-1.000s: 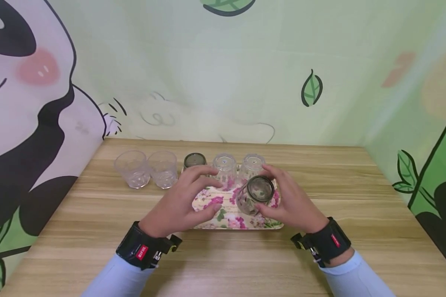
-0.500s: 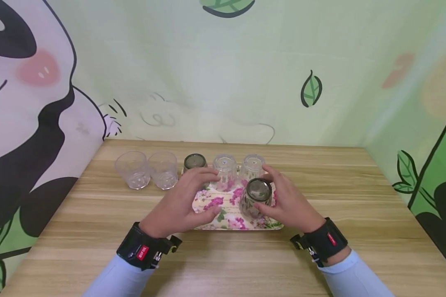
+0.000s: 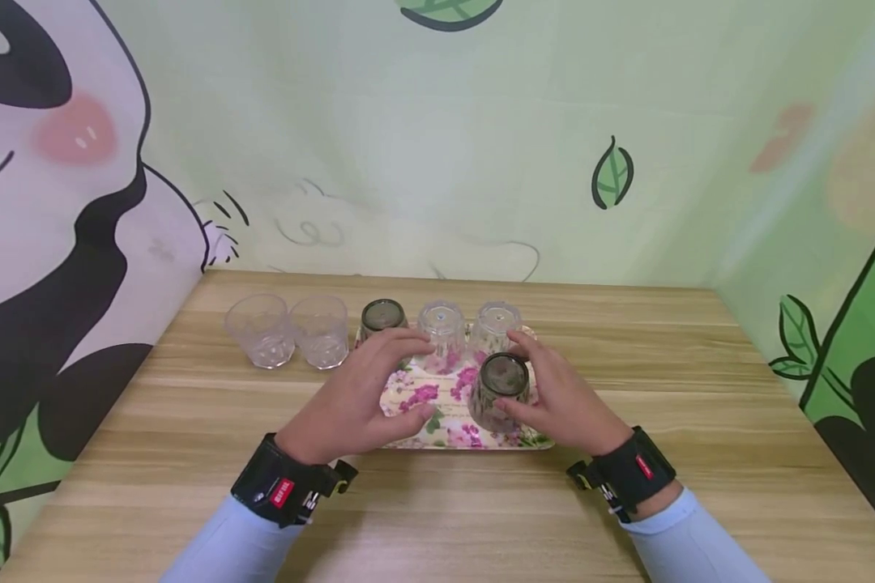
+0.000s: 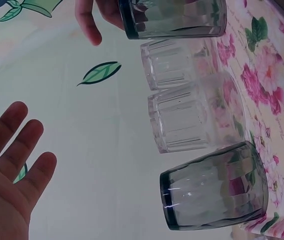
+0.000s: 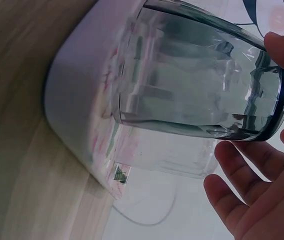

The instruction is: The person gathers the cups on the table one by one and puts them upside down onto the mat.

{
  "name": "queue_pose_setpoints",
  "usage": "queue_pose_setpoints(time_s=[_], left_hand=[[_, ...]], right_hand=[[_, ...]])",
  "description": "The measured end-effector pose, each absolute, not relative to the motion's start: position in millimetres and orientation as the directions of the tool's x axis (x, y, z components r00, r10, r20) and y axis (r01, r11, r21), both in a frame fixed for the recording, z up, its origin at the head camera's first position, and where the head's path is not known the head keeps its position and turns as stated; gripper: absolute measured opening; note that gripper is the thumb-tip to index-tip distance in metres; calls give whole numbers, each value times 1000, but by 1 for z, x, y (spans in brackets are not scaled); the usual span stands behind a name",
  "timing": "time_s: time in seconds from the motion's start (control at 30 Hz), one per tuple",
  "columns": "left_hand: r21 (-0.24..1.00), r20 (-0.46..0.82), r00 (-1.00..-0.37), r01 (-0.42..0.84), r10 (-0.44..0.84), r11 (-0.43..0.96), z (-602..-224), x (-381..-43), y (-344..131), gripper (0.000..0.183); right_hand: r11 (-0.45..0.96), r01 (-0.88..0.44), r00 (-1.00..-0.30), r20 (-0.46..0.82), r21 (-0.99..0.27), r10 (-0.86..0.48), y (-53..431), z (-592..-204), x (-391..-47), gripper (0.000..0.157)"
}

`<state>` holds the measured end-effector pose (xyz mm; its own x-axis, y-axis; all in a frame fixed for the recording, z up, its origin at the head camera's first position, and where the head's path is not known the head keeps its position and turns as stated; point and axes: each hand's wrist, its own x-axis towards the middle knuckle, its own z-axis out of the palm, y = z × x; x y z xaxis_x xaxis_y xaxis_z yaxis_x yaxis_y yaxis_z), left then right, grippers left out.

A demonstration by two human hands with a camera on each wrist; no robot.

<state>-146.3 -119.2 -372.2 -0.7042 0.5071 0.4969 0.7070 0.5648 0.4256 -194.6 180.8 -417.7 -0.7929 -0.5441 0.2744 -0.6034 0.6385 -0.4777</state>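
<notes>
My right hand (image 3: 565,405) holds a smoky grey glass tumbler (image 3: 499,397) upside down, with thumb and fingertips at its raised base. The right wrist view shows that grey tumbler (image 5: 192,75) with its mouth close over the floral tray (image 5: 67,95). Over the left part of the tray (image 3: 426,433), my left hand (image 3: 357,397) hovers with spread fingers and nothing in them. Along the tray's back stand another grey tumbler (image 4: 214,187) and two clear tumblers (image 3: 441,324) (image 4: 197,115), all upside down. My left hand partly covers that grey one in the head view.
Two clear tumblers (image 3: 261,336) (image 3: 322,336) stand upright on the wooden table (image 3: 437,518), left of the tray. Behind the table hangs a printed backdrop (image 3: 437,162) with a panda and leaves.
My right hand has brought the grey tumbler slightly lower and toward me, and it now stands straighter over the tray's right front. My left hand has hardly moved.
</notes>
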Motion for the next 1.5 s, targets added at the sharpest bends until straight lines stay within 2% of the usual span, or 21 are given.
queue_pose_setpoints(time_s=[0.2, 0.37, 0.53, 0.9, 1.23, 1.5], left_hand=[[423, 501, -699, 712, 510, 560, -373, -147, -118, 60], [435, 491, -714, 698, 499, 569, -373, -147, -119, 58], [423, 495, -714, 695, 494, 581, -372, -146, -118, 62], [422, 502, -723, 684, 474, 595, -370, -145, -116, 77], [397, 517, -706, 699, 484, 594, -368, -142, -113, 80], [379, 535, -689, 713, 488, 590, -366, -141, -113, 84]], right_hand=[[641, -603, -792, 263, -474, -551, 182, -420, -196, 90], [650, -603, -791, 244, -463, -561, 183, -414, -195, 80], [635, -622, -779, 283, -458, -559, 185, -399, -188, 74], [545, -740, -672, 464, -394, -577, 190, -367, -171, 87], [516, -786, -616, 507, -340, -604, 192, -359, -166, 90], [503, -796, -604, 491, -336, -628, 191, -355, -162, 97]])
